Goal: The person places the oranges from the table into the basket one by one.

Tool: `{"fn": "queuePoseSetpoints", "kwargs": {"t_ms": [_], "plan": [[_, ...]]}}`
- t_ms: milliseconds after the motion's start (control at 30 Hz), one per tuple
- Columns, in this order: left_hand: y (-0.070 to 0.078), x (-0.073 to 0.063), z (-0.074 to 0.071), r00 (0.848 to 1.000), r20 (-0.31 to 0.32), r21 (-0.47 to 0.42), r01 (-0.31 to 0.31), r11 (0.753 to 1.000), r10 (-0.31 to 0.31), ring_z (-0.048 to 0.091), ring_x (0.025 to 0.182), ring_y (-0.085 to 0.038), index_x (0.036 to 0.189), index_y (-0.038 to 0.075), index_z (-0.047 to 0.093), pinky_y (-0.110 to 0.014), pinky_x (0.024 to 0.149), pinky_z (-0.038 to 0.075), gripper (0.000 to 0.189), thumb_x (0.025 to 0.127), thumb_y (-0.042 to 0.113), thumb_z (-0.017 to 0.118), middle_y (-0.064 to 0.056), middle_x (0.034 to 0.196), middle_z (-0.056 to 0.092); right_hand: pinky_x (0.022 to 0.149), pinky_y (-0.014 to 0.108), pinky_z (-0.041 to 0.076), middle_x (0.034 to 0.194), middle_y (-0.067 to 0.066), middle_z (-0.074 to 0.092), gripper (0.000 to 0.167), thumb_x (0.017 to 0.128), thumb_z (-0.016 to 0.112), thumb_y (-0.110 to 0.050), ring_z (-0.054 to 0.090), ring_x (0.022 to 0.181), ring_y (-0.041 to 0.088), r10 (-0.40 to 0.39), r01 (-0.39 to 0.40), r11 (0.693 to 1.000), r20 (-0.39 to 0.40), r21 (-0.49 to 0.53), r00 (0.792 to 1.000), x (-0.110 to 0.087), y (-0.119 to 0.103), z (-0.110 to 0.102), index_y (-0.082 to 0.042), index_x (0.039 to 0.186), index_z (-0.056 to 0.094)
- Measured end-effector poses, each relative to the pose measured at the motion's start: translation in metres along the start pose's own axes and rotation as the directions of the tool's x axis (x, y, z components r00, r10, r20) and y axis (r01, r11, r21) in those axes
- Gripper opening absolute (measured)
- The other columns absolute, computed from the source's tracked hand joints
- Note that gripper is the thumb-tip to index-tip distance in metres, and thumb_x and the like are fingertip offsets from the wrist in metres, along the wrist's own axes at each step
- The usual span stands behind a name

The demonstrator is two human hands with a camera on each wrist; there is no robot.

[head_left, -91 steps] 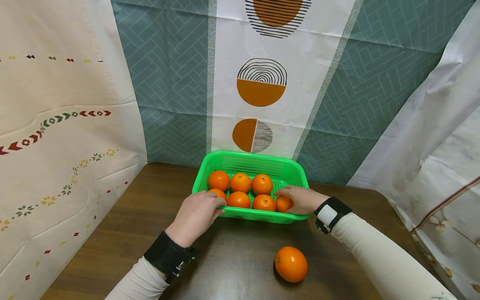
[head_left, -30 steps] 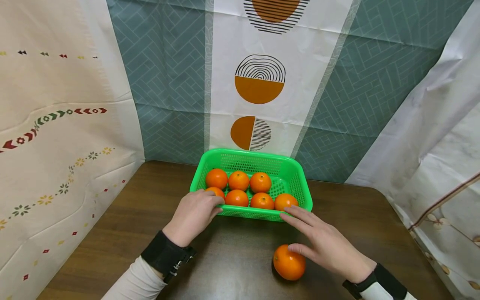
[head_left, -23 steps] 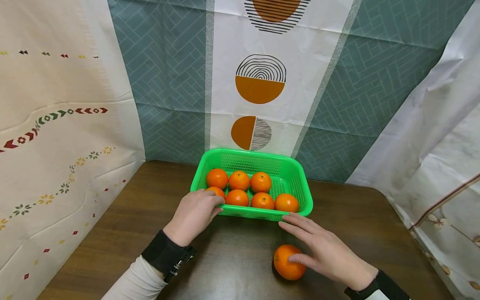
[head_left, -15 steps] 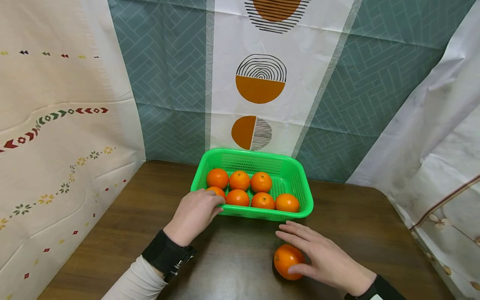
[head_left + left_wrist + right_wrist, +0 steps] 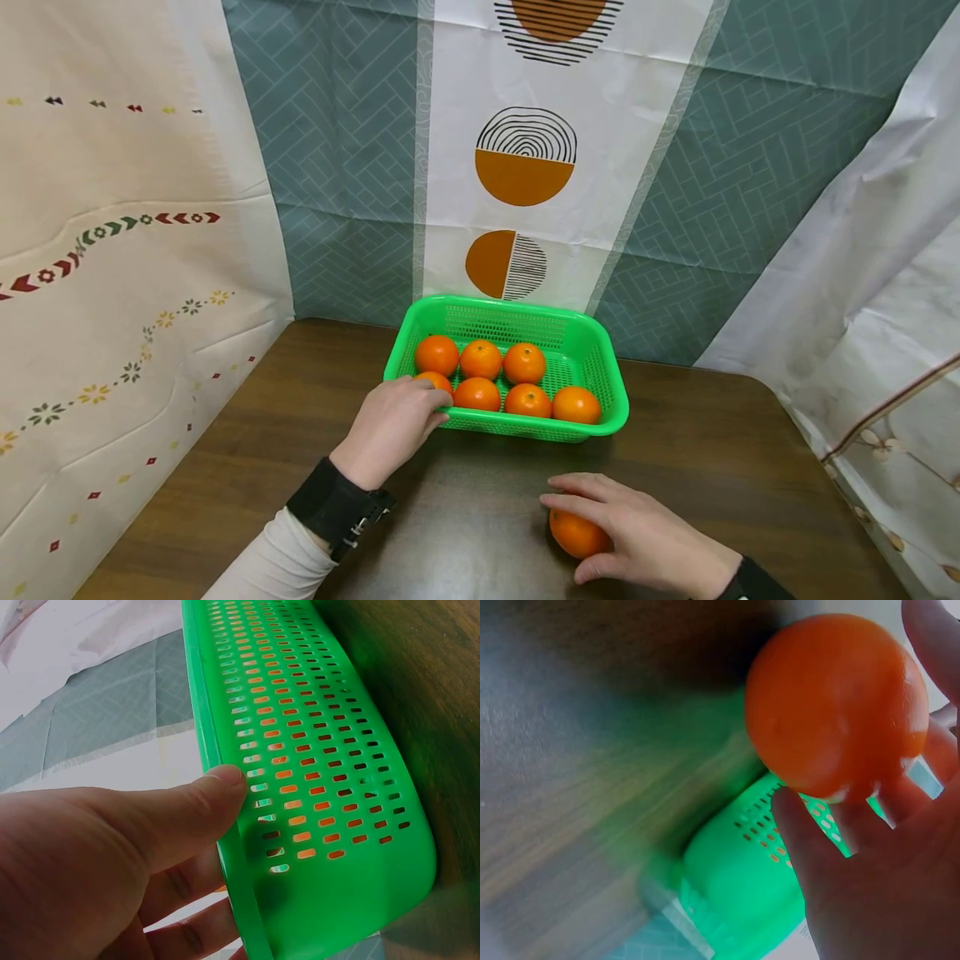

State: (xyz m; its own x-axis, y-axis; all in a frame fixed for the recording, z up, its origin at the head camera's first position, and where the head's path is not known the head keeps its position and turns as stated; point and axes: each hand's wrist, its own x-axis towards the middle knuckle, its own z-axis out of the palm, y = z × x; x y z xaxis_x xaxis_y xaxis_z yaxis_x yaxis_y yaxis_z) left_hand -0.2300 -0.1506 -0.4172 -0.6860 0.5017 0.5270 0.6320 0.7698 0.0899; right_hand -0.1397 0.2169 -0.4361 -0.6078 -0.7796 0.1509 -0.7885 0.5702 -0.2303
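Observation:
My left hand (image 5: 392,432) grips the front left rim of a green plastic basket (image 5: 517,426). In the left wrist view its thumb (image 5: 214,796) presses the outer wall while the other fingers reach behind the rim. Several oranges sit in two rows inside, the front left one partly hidden by that hand. On the table before the basket lies a single larger orange (image 5: 576,535). Around it my right hand (image 5: 641,535) spreads, fingers past its far side and thumb at its near side. The right wrist view shows the thumb standing apart from this orange (image 5: 832,705).
The brown wooden table (image 5: 465,517) runs back to a teal and white patterned cloth (image 5: 345,250). A cream cloth (image 5: 135,292) borders the left side and a white one (image 5: 862,292) the right. Inside the basket, bare floor shows at the back right.
My right hand has left the front right orange in the basket, moved toward the near side, and lowered around the orange on the table. My left hand has stayed on the rim.

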Motion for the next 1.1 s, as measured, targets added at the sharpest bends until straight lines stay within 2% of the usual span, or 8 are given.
{"fn": "queuePoseSetpoints", "kwargs": {"t_ms": [133, 367, 533, 867, 1100], "plan": [[0.0005, 0.0006, -0.0003, 1.000, 0.001, -0.002, -0.001, 1.000, 0.001, 0.062, 0.072, -0.022, 0.091, 0.018, 0.079, -0.036, 0.066, 0.053, 0.022, 0.083, 0.016, 0.098, 0.006, 0.079, 0.066, 0.103, 0.046, 0.059, 0.163, 0.001, 0.053, 0.079, 0.092, 0.087, -0.054, 0.057, 0.139, 0.022, 0.025, -0.027, 0.999, 0.050, 0.026, 0.998, 0.0002, -0.0005, 0.0017, -0.030, 0.161, 0.056], [0.0014, 0.0013, -0.0016, 1.000, 0.009, -0.006, 0.003, 1.000, -0.003, 0.061, 0.072, -0.021, 0.091, 0.018, 0.078, -0.035, 0.066, 0.052, 0.021, 0.084, 0.015, 0.098, 0.006, 0.079, 0.065, 0.102, 0.046, 0.059, 0.165, 0.003, 0.050, 0.083, 0.091, 0.091, -0.046, 0.057, 0.139, 0.023, 0.015, -0.017, 1.000, 0.081, 0.025, 0.997, -0.0008, 0.0022, 0.0046, -0.031, 0.163, 0.053], [0.0013, 0.0006, -0.0012, 1.000, 0.007, -0.010, 0.006, 1.000, -0.006, 0.061, 0.072, -0.021, 0.092, 0.018, 0.079, -0.035, 0.066, 0.053, 0.021, 0.084, 0.016, 0.098, 0.007, 0.079, 0.066, 0.102, 0.048, 0.059, 0.165, 0.003, 0.050, 0.082, 0.091, 0.093, -0.041, 0.057, 0.139, 0.023, 0.037, -0.040, 0.999, 0.104, 0.032, 0.994, -0.0007, 0.0022, 0.0050, -0.033, 0.163, 0.053], [0.0008, 0.0007, -0.0006, 1.000, 0.009, -0.001, 0.005, 1.000, -0.005, 0.062, 0.073, -0.022, 0.092, 0.018, 0.078, -0.036, 0.067, 0.053, 0.021, 0.085, 0.016, 0.098, 0.006, 0.079, 0.066, 0.095, 0.039, 0.060, 0.149, -0.006, 0.054, 0.073, 0.089, 0.096, -0.033, 0.059, 0.124, 0.016, 0.037, -0.041, 0.998, 0.067, 0.052, 0.997, 0.0009, 0.0047, 0.0051, -0.034, 0.153, 0.061], [0.0005, 0.0000, -0.0009, 1.000, 0.009, -0.001, 0.008, 1.000, -0.008, 0.061, 0.072, -0.021, 0.091, 0.019, 0.078, -0.035, 0.067, 0.053, 0.021, 0.084, 0.017, 0.098, 0.008, 0.078, 0.065, 0.091, 0.036, 0.060, 0.146, -0.009, 0.052, 0.070, 0.088, 0.096, -0.031, 0.060, 0.117, 0.013, 0.036, -0.039, 0.997, 0.042, 0.070, 0.998, 0.0008, 0.0054, 0.0054, -0.034, 0.149, 0.063]]}}
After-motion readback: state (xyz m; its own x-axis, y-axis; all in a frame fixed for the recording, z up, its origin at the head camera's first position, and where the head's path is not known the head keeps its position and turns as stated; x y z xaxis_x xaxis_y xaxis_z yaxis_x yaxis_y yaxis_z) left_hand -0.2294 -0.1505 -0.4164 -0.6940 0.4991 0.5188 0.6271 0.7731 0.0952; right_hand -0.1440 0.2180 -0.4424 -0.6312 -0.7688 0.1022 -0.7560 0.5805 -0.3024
